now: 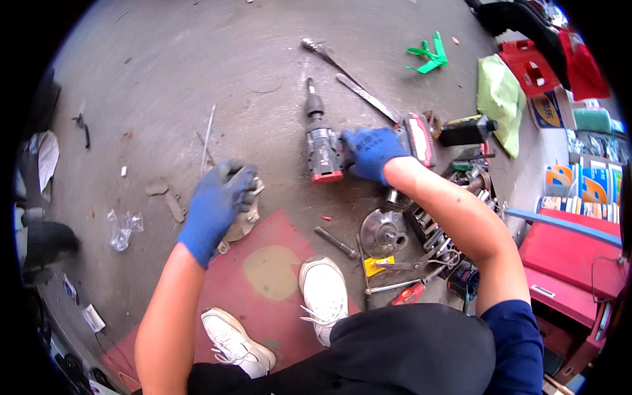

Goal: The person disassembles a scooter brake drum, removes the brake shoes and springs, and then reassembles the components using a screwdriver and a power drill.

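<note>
A cordless power drill with a long bit or socket lies on the floor, grey and black with a red rear end. My right hand, in a blue glove, is closed around its handle, which the hand mostly hides. The red and grey battery end shows beyond the hand. To the left, my gloved left hand has its fingers curled over a flat, light metal part with rounded lugs. The glove covers much of that part. A thin metal rod lies just beyond the left hand.
Pry bars lie beyond the drill. Right of my shoes are a round metal part, a bolt, a socket tray and a black bottle. A red cabinet stands far right; a red mat lies underfoot.
</note>
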`<action>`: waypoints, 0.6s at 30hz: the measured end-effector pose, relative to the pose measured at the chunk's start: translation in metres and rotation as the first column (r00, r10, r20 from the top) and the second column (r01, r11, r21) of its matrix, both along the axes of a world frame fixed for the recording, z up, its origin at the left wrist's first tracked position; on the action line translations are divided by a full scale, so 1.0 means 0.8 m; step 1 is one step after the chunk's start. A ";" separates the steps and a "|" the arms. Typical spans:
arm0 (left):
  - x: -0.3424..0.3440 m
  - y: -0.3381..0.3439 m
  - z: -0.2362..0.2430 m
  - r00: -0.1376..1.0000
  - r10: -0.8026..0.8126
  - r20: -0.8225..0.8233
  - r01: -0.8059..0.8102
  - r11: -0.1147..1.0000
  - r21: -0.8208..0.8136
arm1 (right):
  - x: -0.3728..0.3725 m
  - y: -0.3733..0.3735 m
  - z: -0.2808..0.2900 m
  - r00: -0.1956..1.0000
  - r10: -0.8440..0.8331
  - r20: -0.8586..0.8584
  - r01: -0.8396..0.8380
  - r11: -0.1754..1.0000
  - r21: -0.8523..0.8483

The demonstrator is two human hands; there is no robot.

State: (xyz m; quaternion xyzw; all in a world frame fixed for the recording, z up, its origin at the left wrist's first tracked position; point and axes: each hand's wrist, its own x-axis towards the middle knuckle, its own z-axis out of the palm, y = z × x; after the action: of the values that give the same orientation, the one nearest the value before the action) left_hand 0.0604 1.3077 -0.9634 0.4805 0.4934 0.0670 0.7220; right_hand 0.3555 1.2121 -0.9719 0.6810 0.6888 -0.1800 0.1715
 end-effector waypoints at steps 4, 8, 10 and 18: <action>0.029 0.014 -0.013 0.998 -0.053 -0.033 0.053 0.998 -0.016 | -0.014 -0.007 0.012 0.998 0.020 0.062 -0.021 1.000 0.007; 0.062 0.022 -0.012 0.985 0.094 0.143 -0.014 0.877 -0.480 | -0.069 -0.048 0.089 0.992 0.113 0.047 -0.121 0.961 0.249; 0.081 0.007 -0.031 0.941 0.097 0.323 0.095 0.844 -0.528 | -0.093 -0.070 0.123 0.972 0.230 0.042 -0.232 0.933 0.274; 0.158 -0.038 -0.012 0.931 0.219 0.292 0.055 0.707 -0.705 | -0.101 -0.118 0.183 0.994 0.070 -0.086 -0.056 0.985 0.163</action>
State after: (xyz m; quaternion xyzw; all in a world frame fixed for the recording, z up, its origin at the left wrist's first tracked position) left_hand 0.1868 1.2770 -0.9732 0.1263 0.3644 -0.0077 0.9226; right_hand 0.2750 1.1178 -0.8257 0.6614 0.7294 -0.1496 0.0900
